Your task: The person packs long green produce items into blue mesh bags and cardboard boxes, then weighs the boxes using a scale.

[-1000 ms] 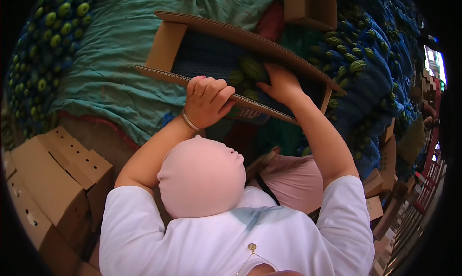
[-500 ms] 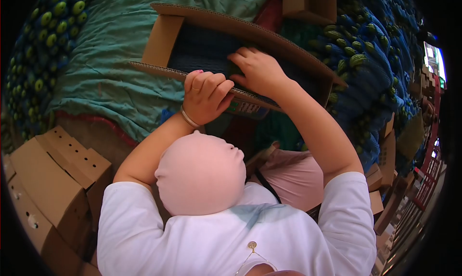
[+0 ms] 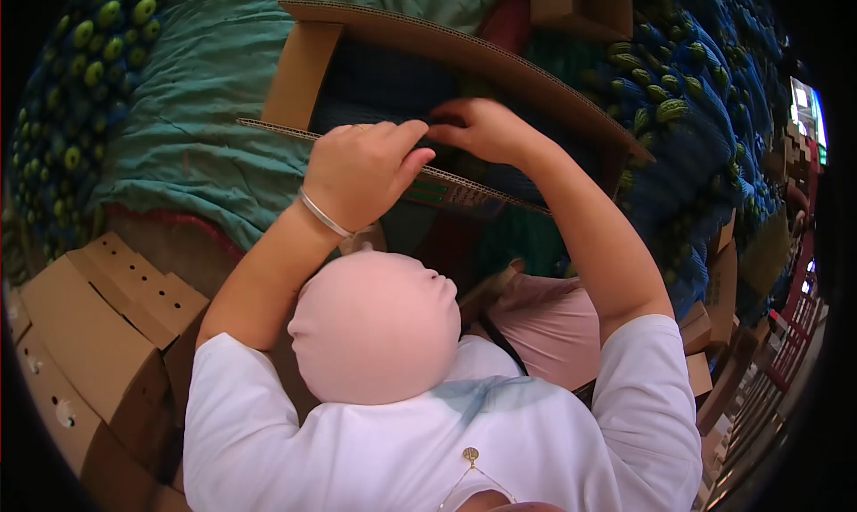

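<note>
A long open cardboard box [image 3: 299,79] lies on green cloth in front of me, lined inside with dark blue material [image 3: 384,79]. My left hand [image 3: 366,168] reaches over its near wall, with thumb and index finger apart; the other fingers are largely hidden. Inside the box's opening, my right hand [image 3: 486,130] is bent, with a gap between thumb and fingers. The two hands nearly meet, and I see nothing held in either. Shadow hides what lies below the fingertips.
Green striped fruit in blue netting [image 3: 669,92] is heaped at right, with more fruit [image 3: 94,43] at far left. Cardboard cartons [image 3: 98,324] stand at lower left. Another box [image 3: 580,8] is beyond mine. Green cloth [image 3: 196,101] spreads under the box.
My left hand has let go of the box's near edge and turned in over it, toward my right hand. The right hand has shifted slightly right.
</note>
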A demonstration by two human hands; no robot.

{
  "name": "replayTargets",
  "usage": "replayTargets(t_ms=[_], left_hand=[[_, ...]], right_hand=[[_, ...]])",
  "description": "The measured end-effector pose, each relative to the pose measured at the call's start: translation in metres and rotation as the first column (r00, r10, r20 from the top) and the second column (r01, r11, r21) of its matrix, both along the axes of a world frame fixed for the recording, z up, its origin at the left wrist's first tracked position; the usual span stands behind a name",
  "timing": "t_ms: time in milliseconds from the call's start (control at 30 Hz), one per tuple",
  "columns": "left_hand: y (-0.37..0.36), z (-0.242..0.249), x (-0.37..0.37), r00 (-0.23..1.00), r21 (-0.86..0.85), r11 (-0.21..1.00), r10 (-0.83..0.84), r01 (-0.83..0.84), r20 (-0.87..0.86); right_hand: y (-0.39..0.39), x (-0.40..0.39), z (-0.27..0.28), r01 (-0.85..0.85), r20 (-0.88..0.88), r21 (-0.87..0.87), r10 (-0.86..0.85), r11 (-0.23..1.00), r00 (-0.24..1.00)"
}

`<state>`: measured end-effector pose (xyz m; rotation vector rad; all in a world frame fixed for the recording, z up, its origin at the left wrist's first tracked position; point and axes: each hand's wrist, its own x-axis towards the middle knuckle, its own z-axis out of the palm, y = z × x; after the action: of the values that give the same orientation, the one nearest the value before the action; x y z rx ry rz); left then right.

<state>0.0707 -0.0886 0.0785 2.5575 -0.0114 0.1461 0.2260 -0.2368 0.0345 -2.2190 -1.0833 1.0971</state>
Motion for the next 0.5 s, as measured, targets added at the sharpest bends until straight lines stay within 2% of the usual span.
replayTargets(t_ms=[33, 100, 133, 167, 200, 233, 267, 333, 400, 467, 500], left_hand=[[0.005, 0.006, 0.006, 0.965, -0.033, 0.997, 0.064, -0.074, -0.254], [0.020, 0.006, 0.020, 0.962, 0.163, 0.987, 0.050, -0.006, -0.270], [0.024, -0.006, 0.025, 0.988, 0.251, 0.968, 0.013, 0.026, -0.154], [0.026, -0.009, 0.026, 0.988, 0.252, 0.967, 0.014, 0.026, -0.153], [0.028, -0.010, 0.028, 0.957, 0.237, 0.966, -0.035, 0.107, -0.288], [0.029, -0.010, 0.030, 0.905, 0.211, 0.960, -0.084, 0.186, -0.416], [0.027, -0.008, 0.027, 0.897, 0.193, 0.966, -0.072, 0.172, -0.436], [0.024, -0.008, 0.020, 0.917, 0.201, 0.969, -0.054, 0.144, -0.396], [0.024, -0.013, 0.017, 0.935, 0.209, 0.972, -0.031, 0.111, -0.354], [0.022, -0.019, 0.014, 0.979, 0.229, 0.971, -0.022, 0.070, -0.205], [0.022, -0.018, 0.013, 0.979, 0.227, 0.972, -0.019, 0.066, -0.203]], right_hand=[[-0.005, 0.005, 0.006, 0.032, 0.119, -0.027, -0.028, 0.999, 0.993], [-0.017, 0.016, -0.001, -0.005, 0.333, -0.242, 0.088, 0.970, 0.939], [-0.020, 0.015, -0.002, -0.007, 0.332, -0.243, 0.090, 0.970, 0.939], [-0.022, 0.012, -0.002, 0.003, 0.408, -0.263, 0.109, 0.965, 0.906], [-0.024, 0.010, -0.002, 0.016, 0.482, -0.282, 0.127, 0.959, 0.867], [-0.024, 0.009, -0.005, 0.018, 0.484, -0.280, 0.125, 0.960, 0.866], [-0.026, 0.007, -0.009, 0.009, 0.518, -0.274, 0.140, 0.962, 0.844], [-0.024, -0.001, -0.008, -0.003, 0.550, -0.268, 0.155, 0.964, 0.821], [-0.017, -0.008, -0.003, -0.061, 0.480, -0.395, 0.262, 0.917, 0.837], [-0.028, -0.008, -0.014, -0.087, 0.444, -0.442, 0.303, 0.893, 0.843], [-0.034, -0.007, -0.020, -0.111, 0.409, -0.487, 0.338, 0.866, 0.847]])
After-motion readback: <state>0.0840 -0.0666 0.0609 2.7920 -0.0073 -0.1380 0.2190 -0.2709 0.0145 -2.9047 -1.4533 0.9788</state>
